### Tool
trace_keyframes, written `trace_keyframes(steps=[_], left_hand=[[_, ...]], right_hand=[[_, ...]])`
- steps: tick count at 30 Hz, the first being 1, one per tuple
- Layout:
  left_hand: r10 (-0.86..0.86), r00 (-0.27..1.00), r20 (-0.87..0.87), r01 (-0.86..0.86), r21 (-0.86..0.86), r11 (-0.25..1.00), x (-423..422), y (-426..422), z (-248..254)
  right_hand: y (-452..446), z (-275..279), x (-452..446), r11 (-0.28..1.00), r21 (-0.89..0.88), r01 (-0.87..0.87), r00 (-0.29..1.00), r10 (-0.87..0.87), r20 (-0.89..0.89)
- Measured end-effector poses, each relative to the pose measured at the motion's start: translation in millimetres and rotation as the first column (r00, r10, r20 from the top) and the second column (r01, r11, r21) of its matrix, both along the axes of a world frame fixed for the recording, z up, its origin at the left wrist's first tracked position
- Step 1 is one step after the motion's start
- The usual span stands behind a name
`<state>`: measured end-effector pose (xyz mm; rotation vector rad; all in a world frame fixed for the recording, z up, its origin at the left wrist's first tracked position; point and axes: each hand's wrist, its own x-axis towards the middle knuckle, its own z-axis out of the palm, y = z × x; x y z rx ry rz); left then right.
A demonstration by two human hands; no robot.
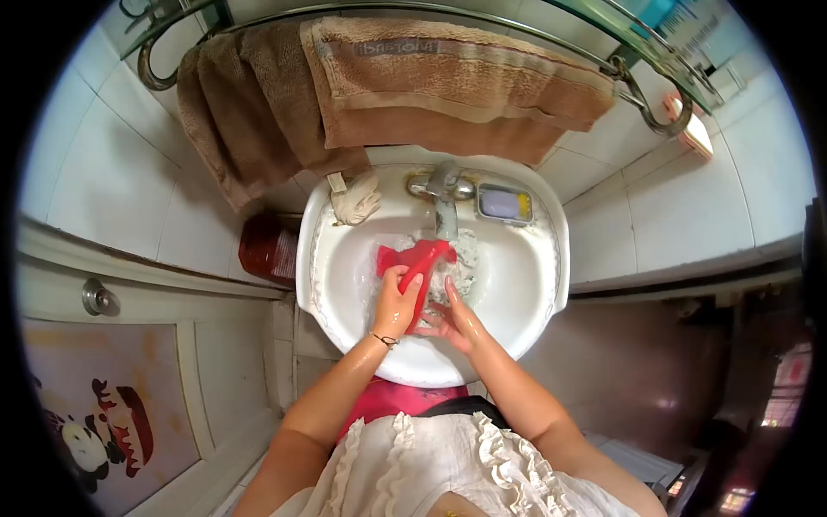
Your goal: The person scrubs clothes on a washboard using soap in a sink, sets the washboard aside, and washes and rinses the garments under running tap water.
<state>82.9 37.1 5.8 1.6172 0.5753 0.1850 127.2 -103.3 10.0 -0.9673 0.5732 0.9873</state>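
My left hand point(396, 303) grips a wet red cloth point(424, 257) over the basin of the white sink point(525, 323). The cloth hangs from my fingers, with its upper end just under the spout of the metal faucet point(444, 191). Close to the cloth's right side is my right hand point(458, 322), wet, its fingers spread and its palm turned toward the cloth. Whether those fingertips touch it I cannot tell. Foamy, whitish water point(465, 258) lies in the bowl below the spout.
A bunched cream cloth point(356, 200) lies on the sink's left ledge, and a soap dish point(505, 205) with a pale bar stands right of the faucet. Brown towels point(465, 82) hang from a rail above. A dark red container point(268, 250) is left of the sink.
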Motion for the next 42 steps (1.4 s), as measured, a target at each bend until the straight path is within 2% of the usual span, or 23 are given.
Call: trace_keyframes(steps=[2,3,5,6,7,10,11,13,16,18,25,27,31,32,33,35,36,37,38,39,40,41,42], left_hand=[[0.048,0.999,0.025,-0.024,-0.590,0.807,-6.4,-8.5,2.0],[0.091,0.996,0.014,-0.042,-0.810,0.585,-10.6,-12.5,16.8],[0.002,1.000,0.003,0.001,-0.771,0.637,-13.6,-3.4,13.2],[-0.076,0.997,-0.017,0.039,-0.737,0.675,-14.6,1.6,15.9],[-0.079,0.997,-0.016,0.041,-0.736,0.676,-15.1,8.0,17.9],[-0.067,0.996,0.051,0.077,-0.233,0.969,0.8,9.8,12.6],[-0.041,0.996,0.084,0.042,-0.012,0.999,6.6,6.4,4.0],[0.119,0.991,0.066,-0.124,0.078,0.989,12.4,-11.3,-2.4],[0.218,0.970,0.105,-0.231,0.127,0.965,13.0,-25.3,14.5],[0.197,0.977,0.076,-0.204,0.095,0.974,15.8,-22.9,23.6],[0.101,0.995,-0.023,-0.102,-0.052,0.993,31.5,-2.8,11.7],[0.138,0.989,-0.054,-0.146,-0.485,0.862,35.7,-3.0,12.1],[-0.047,0.996,-0.074,-0.017,-0.687,0.726,35.1,-7.8,-12.7],[-0.121,0.985,-0.122,0.014,-0.645,0.764,33.7,-10.6,-10.1],[-0.137,0.982,-0.127,0.022,-0.648,0.761,36.1,-14.3,-15.0],[-0.231,0.958,-0.171,0.146,-0.402,0.904,40.2,-25.6,-35.1],[-0.186,0.974,-0.130,0.147,-0.261,0.954,45.3,-33.2,-51.3],[-0.193,0.972,-0.133,0.152,-0.267,0.952,48.0,-36.9,-67.2],[-0.224,0.969,-0.106,0.233,0.081,0.969,52.1,-40.2,-75.8],[-0.264,0.961,-0.087,0.276,0.421,0.864,57.7,-44.0,-85.7],[-0.224,0.973,-0.048,0.215,0.523,0.824,61.5,-49.4,-95.7],[-0.227,0.972,-0.053,0.221,0.518,0.827,64.0,-52.9,-102.3],[-0.176,0.966,-0.190,0.248,0.475,0.844,65.8,-54.3,-108.8]], right_hand=[[10.5,-8.0,4.5,0.876,0.447,0.180,0.982,-0.132,-0.137],[12.3,-9.9,7.4,0.869,0.458,0.187,0.981,-0.140,-0.136],[13.5,-9.9,15.2,0.917,0.345,0.201,0.975,-0.223,0.024],[15.4,16.1,15.1,0.964,0.168,0.206,0.968,-0.226,0.113],[15.2,23.2,15.3,0.963,0.170,0.208,0.967,-0.229,0.114],[23.8,25.8,11.7,0.993,-0.017,0.113,0.868,-0.090,0.488],[30.6,24.1,6.5,0.994,-0.020,0.110,0.873,-0.087,0.480],[45.1,22.8,4.0,0.966,-0.102,0.238,0.797,-0.134,0.589],[56.4,27.5,1.5,0.855,-0.430,0.291,0.607,0.183,0.774],[56.6,35.5,7.2,0.832,-0.468,0.298,0.548,0.253,0.798],[51.3,23.9,27.3,0.893,-0.414,0.177,0.748,0.151,0.646],[48.3,26.1,31.8,0.926,-0.354,0.132,0.808,0.107,0.579],[22.5,3.2,40.7,0.980,-0.192,0.052,0.935,0.020,0.354],[10.4,-4.4,45.4,0.991,-0.134,-0.011,0.953,0.051,0.298],[-1.0,-0.2,48.7,0.974,-0.225,-0.020,0.945,0.092,0.314],[-26.4,-0.3,55.1,0.881,-0.473,0.005,0.838,0.254,0.482],[-39.5,-7.6,61.9,0.879,-0.477,0.009,0.841,0.252,0.479],[-53.5,-20.6,66.8,0.680,-0.720,0.140,0.701,0.445,0.557],[-63.2,-34.2,70.6,0.423,-0.848,0.320,0.549,0.647,0.530],[-62.7,-47.3,71.1,0.416,-0.851,0.321,0.554,0.646,0.525],[-56.0,-62.9,65.8,0.306,-0.870,0.387,0.391,0.800,0.456],[-47.8,-77.7,59.6,0.208,-0.860,0.466,0.221,0.914,0.340],[-38.1,-90.8,51.7,0.218,-0.873,0.437,0.166,0.934,0.317]])
